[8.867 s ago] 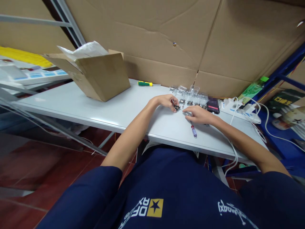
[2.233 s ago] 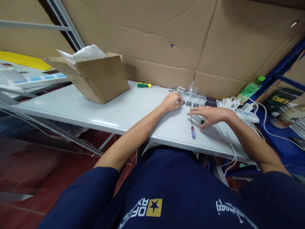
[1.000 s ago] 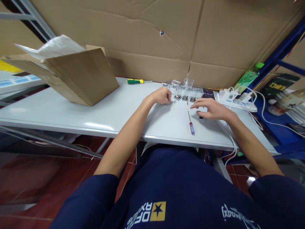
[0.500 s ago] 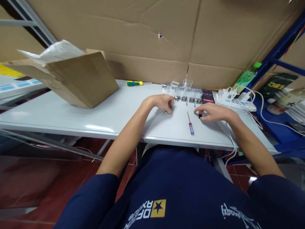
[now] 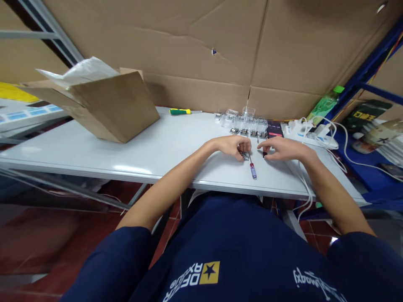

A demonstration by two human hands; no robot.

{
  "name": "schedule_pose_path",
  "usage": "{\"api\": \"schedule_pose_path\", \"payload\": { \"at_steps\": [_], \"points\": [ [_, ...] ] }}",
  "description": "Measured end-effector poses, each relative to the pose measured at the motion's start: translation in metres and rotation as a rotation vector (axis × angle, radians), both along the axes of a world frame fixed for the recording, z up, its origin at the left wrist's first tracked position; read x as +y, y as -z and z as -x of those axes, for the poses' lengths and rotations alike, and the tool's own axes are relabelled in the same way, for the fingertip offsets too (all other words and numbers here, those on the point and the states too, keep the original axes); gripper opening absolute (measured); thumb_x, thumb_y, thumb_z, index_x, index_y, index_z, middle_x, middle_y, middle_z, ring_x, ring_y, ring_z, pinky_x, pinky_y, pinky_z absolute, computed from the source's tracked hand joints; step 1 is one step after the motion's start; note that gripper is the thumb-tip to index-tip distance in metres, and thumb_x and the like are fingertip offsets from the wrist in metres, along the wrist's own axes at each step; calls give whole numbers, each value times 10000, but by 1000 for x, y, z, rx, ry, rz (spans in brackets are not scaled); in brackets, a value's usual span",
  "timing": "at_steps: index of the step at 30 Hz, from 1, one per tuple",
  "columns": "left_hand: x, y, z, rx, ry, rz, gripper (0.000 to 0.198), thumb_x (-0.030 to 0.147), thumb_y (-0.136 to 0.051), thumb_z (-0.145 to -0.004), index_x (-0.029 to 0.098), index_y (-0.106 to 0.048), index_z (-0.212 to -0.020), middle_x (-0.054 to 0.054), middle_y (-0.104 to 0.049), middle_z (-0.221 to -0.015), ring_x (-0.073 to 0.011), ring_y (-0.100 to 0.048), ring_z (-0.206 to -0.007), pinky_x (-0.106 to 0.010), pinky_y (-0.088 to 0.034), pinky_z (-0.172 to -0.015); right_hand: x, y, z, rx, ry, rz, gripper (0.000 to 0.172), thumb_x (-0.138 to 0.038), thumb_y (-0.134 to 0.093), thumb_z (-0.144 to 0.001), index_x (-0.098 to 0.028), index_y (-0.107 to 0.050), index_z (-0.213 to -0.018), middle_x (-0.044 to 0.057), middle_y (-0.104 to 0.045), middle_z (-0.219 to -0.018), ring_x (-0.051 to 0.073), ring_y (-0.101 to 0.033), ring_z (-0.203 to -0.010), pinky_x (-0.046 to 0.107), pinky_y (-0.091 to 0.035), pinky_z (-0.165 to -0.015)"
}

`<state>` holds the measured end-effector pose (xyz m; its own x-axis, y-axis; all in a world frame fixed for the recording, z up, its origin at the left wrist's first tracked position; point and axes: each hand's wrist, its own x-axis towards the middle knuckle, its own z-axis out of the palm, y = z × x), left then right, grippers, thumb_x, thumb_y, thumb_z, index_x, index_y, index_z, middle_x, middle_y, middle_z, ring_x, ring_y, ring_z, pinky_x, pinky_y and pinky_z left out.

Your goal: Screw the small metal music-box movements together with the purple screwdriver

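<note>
My left hand (image 5: 234,147) pinches a small metal hinge-like part (image 5: 244,155) in its fingertips, just beside the tip of a red-and-blue-handled screwdriver (image 5: 252,170) lying on the white table (image 5: 94,158). My right hand (image 5: 281,149) hovers with its fingers spread, fingertips at a small dark object (image 5: 265,154). Behind both hands stands a row of similar metal parts (image 5: 244,132), with clear plastic cases (image 5: 248,117) beyond them. A black phone (image 5: 275,129) lies at the row's right end.
An open cardboard box (image 5: 116,109) sits at the table's left, and a green-and-yellow-handled screwdriver (image 5: 180,111) lies near the back edge. A white power strip (image 5: 307,133) with cables lies at the right. Cardboard sheets (image 5: 189,46) line the wall.
My left hand has slid right with the small metal part, up to the red-and-blue screwdriver's tip. My right hand has barely moved.
</note>
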<state>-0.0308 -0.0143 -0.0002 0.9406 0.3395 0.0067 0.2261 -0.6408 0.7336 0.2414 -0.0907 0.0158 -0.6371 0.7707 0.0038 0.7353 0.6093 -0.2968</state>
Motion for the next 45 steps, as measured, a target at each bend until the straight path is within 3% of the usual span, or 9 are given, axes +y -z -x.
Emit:
{"api": "schedule_pose_path", "payload": {
  "at_steps": [16, 22, 30, 39, 45],
  "points": [
    [0, 3, -4, -80, -19, 59, 484, 313, -874, -584, 191, -717, -1025, -43, -712, -887, -184, -642, -801, -327, -517, -753, -4, -6, 3, 27, 1, -43, 308, -291, -676, -870, -244, -753, -1164, 72, -786, -1082, 242, -722, -910, 404, -565, -805],
    [-3, 2, -7, -140, -78, 90, 371, 427, -814, -742, 166, -731, -992, -55, -731, -892, -166, -658, -797, -303, -496, -740, -9, -11, 21, 180, 3, -225, 224, -349, -642, -933, -247, -749, -1101, 61, -743, -985, 224, -682, -895, 398, -536, -837],
    [-4, 4, -13, -285, -223, 176, 262, 410, -719, -842, 159, -753, -910, -29, -707, -855, -137, -613, -789, -283, -447, -718, -13, 7, 43, 384, 35, -384, 230, -325, -637, -941, -258, -722, -1144, 66, -737, -1025, 227, -670, -909, 416, -546, -870],
    [0, 2, -7, -293, -228, 226, 282, 449, -762, -832, 168, -765, -859, -19, -675, -780, -120, -580, -724, -290, -428, -698, -16, 1, 45, 434, 46, -338, 197, -312, -610, -950, -277, -738, -1097, 37, -771, -1017, 200, -696, -873, 394, -574, -849],
    [3, 3, -5, -235, -199, 181, 242, 395, -735, -825, 157, -774, -848, -24, -686, -769, -122, -588, -705, -280, -421, -667, -11, 8, 44, 425, 73, -287, 129, -311, -672, -893, -257, -732, -994, 27, -759, -928, 193, -680, -810, 379, -555, -795]
  ]
}}
